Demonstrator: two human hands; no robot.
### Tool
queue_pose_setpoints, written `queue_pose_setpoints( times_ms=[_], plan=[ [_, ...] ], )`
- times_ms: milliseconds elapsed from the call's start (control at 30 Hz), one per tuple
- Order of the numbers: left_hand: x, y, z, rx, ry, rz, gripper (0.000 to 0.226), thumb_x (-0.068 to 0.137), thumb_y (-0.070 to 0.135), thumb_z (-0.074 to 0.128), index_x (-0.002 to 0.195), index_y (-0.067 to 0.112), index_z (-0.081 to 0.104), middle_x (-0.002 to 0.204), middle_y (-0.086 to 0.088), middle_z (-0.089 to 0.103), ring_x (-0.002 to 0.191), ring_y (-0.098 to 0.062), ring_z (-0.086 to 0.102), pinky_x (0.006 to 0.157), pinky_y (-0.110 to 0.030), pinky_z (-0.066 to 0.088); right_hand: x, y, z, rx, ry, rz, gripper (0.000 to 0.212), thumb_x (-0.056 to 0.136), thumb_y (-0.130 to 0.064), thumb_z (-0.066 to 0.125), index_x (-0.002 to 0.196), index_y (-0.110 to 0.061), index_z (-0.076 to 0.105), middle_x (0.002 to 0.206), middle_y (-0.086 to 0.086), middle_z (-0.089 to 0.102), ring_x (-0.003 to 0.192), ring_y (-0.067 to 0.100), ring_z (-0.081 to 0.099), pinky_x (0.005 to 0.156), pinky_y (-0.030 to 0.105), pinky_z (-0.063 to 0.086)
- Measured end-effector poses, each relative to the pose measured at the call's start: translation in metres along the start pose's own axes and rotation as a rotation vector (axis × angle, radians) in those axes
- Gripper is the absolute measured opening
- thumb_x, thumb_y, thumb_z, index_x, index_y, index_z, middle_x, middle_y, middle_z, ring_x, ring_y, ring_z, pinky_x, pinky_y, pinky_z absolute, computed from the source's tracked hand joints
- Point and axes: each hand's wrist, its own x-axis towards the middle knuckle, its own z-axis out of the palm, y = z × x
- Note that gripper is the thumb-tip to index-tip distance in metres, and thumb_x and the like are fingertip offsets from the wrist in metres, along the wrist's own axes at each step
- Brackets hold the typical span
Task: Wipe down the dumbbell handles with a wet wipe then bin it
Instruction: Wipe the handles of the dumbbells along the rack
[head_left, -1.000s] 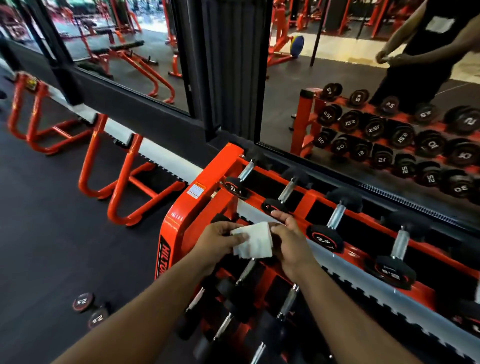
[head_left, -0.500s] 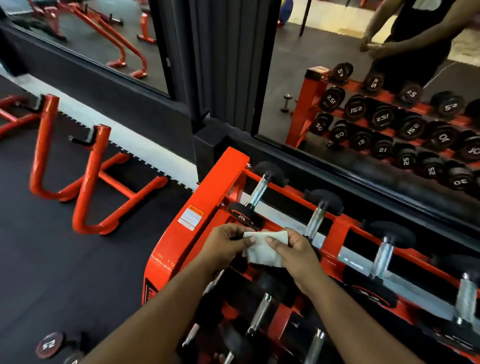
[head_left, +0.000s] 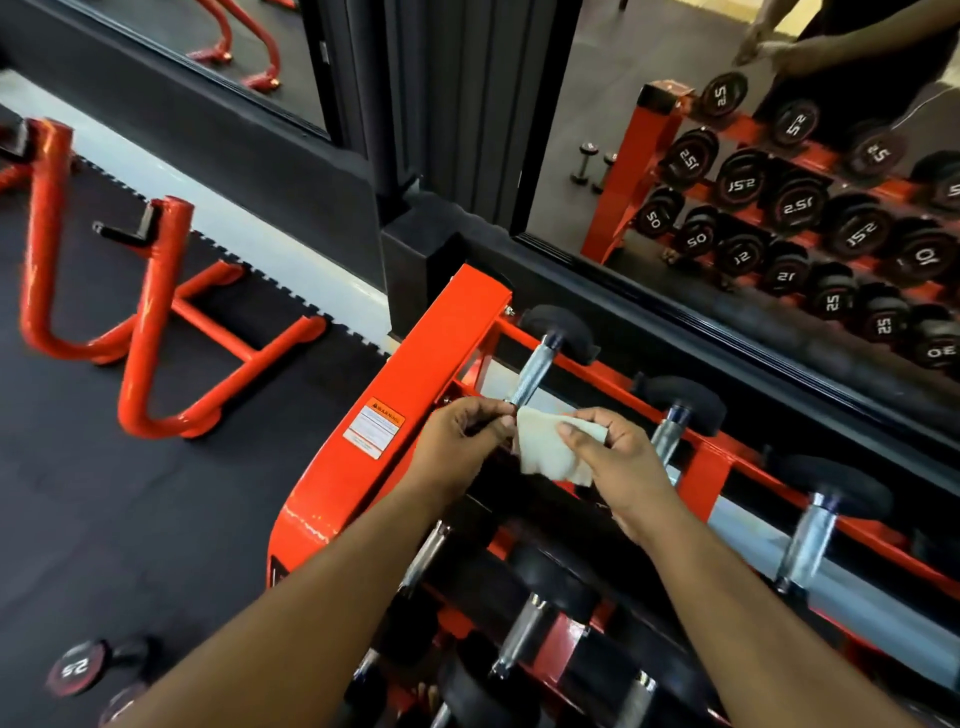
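Both hands meet over the left end of the orange dumbbell rack (head_left: 415, 374). The left hand (head_left: 460, 441) pinches one edge of the wet wipe (head_left: 545, 452) between thumb and curled fingers; the right hand (head_left: 618, 457) pinches the opposite edge, thumb laid across the top. The wipe hangs stretched between them, its lower edge loose and crumpled, just below the near end of the first dumbbell handle (head_left: 532, 371) on the top tier (whether cloth and knurled metal touch cannot be told).

That handle slopes away toward its black head by the rack's back rail. To the right, a second handle (head_left: 665, 436) stands just beside the right hand, and a third (head_left: 805, 545) sits well apart further along. Lower tiers of dumbbells lie beneath both forearms.

A warning sticker (head_left: 374, 431) marks the rack's slanted end plate beside the left hand. Left of the rack, dark rubber floor (head_left: 130, 519) lies open as far as an orange tubular frame (head_left: 156, 332); a loose dumbbell (head_left: 78, 670) rests near the bottom corner. Behind the rack, a mirror (head_left: 597, 156) closes off the far side, with a black pillar at its left edge.
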Motion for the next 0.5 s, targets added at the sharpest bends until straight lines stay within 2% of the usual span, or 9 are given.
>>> queue_pose_setpoints(
  times_ms=[67, 133, 233, 300, 367, 433, 500],
  plan=[
    [0.008, 0.002, 0.002, 0.114, 0.144, -0.008, 0.007, 0.096, 0.015, 0.071, 0.097, 0.020, 0.075, 0.090, 0.006, 0.076, 0.084, -0.006, 0.070, 0.078, -0.021, 0.052, 0.007, 0.001, -0.004, -0.014, 0.009, -0.003, 0.010, 0.096, -0.023, 0.066, 0.100, -0.029, 0.073, 0.101, 0.000, 0.073, 0.086, 0.014, 0.067, 0.062, 0.019, 0.052],
    [0.024, -0.001, 0.006, 0.272, 0.260, -0.100, 0.003, 0.098, 0.031, 0.067, 0.097, 0.029, 0.069, 0.096, 0.010, 0.071, 0.087, -0.008, 0.065, 0.075, -0.025, 0.050, 0.017, 0.003, -0.006, -0.070, 0.002, -0.025, 0.016, 0.098, -0.027, 0.063, 0.108, -0.036, 0.073, 0.109, -0.006, 0.071, 0.095, 0.012, 0.067, 0.068, 0.020, 0.053],
    [0.048, -0.001, 0.020, 0.363, 0.258, -0.331, 0.029, 0.096, 0.055, 0.053, 0.110, 0.031, 0.061, 0.118, 0.000, 0.062, 0.110, -0.026, 0.059, 0.096, -0.048, 0.051, 0.034, -0.001, -0.005, -0.187, 0.014, -0.106, 0.023, 0.100, -0.028, 0.059, 0.115, -0.039, 0.071, 0.117, -0.016, 0.068, 0.107, 0.003, 0.061, 0.085, 0.021, 0.049],
    [0.060, 0.005, 0.029, 0.358, 0.292, -0.460, 0.045, 0.097, 0.055, 0.042, 0.126, 0.025, 0.060, 0.130, -0.008, 0.059, 0.121, -0.034, 0.052, 0.106, -0.051, 0.043, 0.043, -0.009, -0.003, -0.204, 0.044, -0.162, 0.025, 0.101, -0.025, 0.056, 0.118, -0.038, 0.070, 0.119, -0.020, 0.066, 0.112, -0.004, 0.058, 0.090, 0.016, 0.045],
    [0.072, 0.003, 0.035, 0.320, 0.332, -0.543, 0.056, 0.100, 0.052, 0.033, 0.140, 0.019, 0.053, 0.139, -0.011, 0.054, 0.130, -0.038, 0.045, 0.111, -0.051, 0.036, 0.048, -0.012, -0.002, -0.225, 0.051, -0.207, 0.028, 0.103, -0.025, 0.053, 0.124, -0.036, 0.067, 0.123, -0.019, 0.064, 0.108, -0.010, 0.058, 0.087, 0.011, 0.043],
    [0.080, -0.007, 0.041, 0.159, 0.332, -0.564, 0.070, 0.090, 0.063, 0.026, 0.138, 0.020, 0.054, 0.140, -0.007, 0.056, 0.130, -0.036, 0.049, 0.113, -0.051, 0.038, 0.055, -0.006, 0.000, -0.282, -0.002, -0.241, 0.030, 0.103, -0.025, 0.052, 0.128, -0.036, 0.065, 0.126, -0.019, 0.063, 0.105, -0.015, 0.058, 0.092, 0.018, 0.048],
    [0.087, -0.024, 0.046, 0.011, 0.406, -0.554, 0.079, 0.078, 0.069, 0.027, 0.130, 0.019, 0.061, 0.135, -0.008, 0.063, 0.122, -0.034, 0.060, 0.107, -0.051, 0.048, 0.063, 0.004, 0.000, -0.368, -0.070, -0.274, 0.030, 0.103, -0.024, 0.053, 0.127, -0.036, 0.065, 0.127, -0.020, 0.064, 0.116, -0.008, 0.056, 0.104, 0.033, 0.049]
  ],
)
